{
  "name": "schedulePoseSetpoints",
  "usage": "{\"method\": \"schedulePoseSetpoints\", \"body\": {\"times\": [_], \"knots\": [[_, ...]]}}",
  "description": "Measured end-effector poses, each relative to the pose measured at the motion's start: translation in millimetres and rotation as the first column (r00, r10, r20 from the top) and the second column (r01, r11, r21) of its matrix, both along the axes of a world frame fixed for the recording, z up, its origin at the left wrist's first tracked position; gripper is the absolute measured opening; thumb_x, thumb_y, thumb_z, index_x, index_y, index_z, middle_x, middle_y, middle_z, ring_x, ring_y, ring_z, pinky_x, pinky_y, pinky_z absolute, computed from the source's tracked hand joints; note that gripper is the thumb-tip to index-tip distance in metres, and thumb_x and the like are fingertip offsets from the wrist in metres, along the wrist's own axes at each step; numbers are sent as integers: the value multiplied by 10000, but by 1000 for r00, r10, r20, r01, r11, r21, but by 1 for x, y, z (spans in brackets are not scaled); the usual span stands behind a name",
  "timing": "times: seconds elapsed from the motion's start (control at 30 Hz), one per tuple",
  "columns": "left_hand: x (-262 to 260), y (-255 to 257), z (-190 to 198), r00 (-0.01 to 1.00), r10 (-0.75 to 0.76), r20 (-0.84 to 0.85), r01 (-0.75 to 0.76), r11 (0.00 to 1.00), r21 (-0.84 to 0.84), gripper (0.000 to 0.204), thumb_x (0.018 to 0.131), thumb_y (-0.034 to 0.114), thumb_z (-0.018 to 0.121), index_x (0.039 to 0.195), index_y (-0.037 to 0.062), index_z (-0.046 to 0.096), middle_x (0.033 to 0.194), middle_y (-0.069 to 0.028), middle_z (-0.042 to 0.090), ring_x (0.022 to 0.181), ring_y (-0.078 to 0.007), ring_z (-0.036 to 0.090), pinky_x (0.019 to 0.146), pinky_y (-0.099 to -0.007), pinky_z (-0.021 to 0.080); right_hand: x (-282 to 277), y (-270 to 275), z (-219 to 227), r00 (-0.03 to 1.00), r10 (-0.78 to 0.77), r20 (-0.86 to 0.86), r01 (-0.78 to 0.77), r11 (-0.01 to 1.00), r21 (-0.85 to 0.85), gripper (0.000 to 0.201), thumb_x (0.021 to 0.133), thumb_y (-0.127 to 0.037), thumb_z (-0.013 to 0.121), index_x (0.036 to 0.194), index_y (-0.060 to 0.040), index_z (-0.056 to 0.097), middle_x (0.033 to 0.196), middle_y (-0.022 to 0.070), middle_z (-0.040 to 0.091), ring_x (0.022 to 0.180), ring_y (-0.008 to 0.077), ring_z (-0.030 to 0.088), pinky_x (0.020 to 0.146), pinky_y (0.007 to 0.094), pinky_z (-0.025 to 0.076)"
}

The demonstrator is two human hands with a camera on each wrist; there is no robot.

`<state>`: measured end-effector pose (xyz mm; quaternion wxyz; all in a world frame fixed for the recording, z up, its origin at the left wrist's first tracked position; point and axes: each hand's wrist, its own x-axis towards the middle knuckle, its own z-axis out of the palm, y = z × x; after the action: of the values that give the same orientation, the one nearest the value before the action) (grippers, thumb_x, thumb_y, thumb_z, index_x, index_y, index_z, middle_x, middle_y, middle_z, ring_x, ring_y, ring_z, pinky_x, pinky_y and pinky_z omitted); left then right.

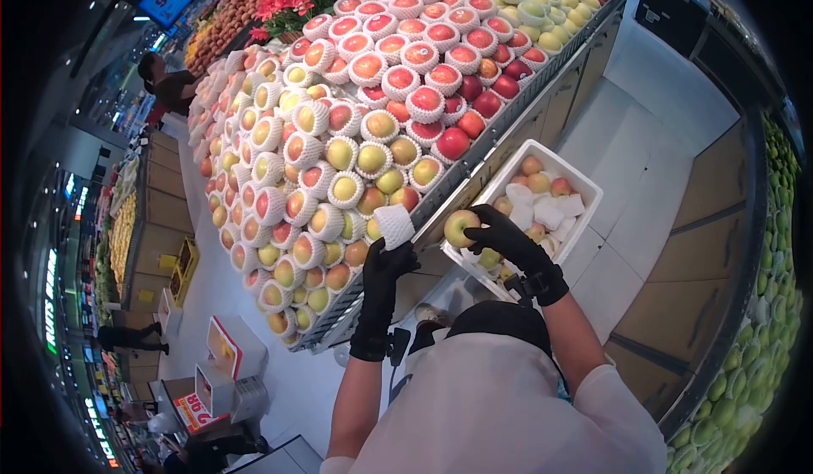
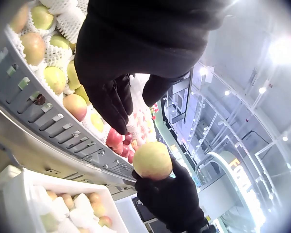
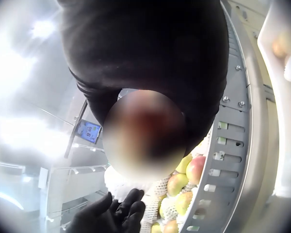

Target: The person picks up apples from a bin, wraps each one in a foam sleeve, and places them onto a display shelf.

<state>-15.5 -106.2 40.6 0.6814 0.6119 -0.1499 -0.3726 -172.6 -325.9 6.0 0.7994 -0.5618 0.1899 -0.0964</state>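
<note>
Both hands wear black gloves. My left hand (image 1: 386,272) holds a white foam net sleeve (image 1: 395,225) beside the lower edge of the apple display. In the left wrist view its fingers and thumb curve around the sleeve, which they partly hide. My right hand (image 1: 513,240) grips a yellow-green apple (image 1: 461,228), bare of any net, to the right of the sleeve. The apple looms blurred in the right wrist view, close under the palm. Below the right hand stands a white foam box (image 1: 590,188) with loose apples and several crumpled white nets.
Apples in foam nets (image 1: 345,188) are heaped on the sloping display, red ones farther up. A grey slotted rail (image 1: 500,132) edges it. Another produce stand (image 1: 745,364) with green fruit curves along the right. Other people (image 1: 169,85) stand at the left.
</note>
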Motion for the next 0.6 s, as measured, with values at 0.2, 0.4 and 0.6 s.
{"method": "schedulePoseSetpoints", "body": {"times": [0.2,0.4,0.6], "knots": [[-9,-19,-5,995,-100,-30,98,993,-63,662,907,37,636,1445,-9,253,1362,-226,505,1103,-293,619,944,-398,544,11,19,18,996,4,85,-9,998,65,491,894,-220,707,1286,-17,490,1113,96,590,858,148,638,713,269,555],[-13,-22,-10,997,-76,-27,77,996,52,714,891,57,674,1451,-62,247,1295,-228,541,1096,-263,619,922,-353,541,12,27,16,992,62,109,-72,993,90,551,874,-157,714,1341,-5,463,1199,104,576,981,161,633,780,288,562],[-7,-15,-18,996,-75,-55,76,997,22,745,869,59,708,1448,-76,260,1211,-211,589,1045,-240,635,883,-334,541,9,24,16,981,131,144,-149,981,125,580,880,-123,698,1378,2,429,1208,116,586,991,175,646,819,295,559]]}}
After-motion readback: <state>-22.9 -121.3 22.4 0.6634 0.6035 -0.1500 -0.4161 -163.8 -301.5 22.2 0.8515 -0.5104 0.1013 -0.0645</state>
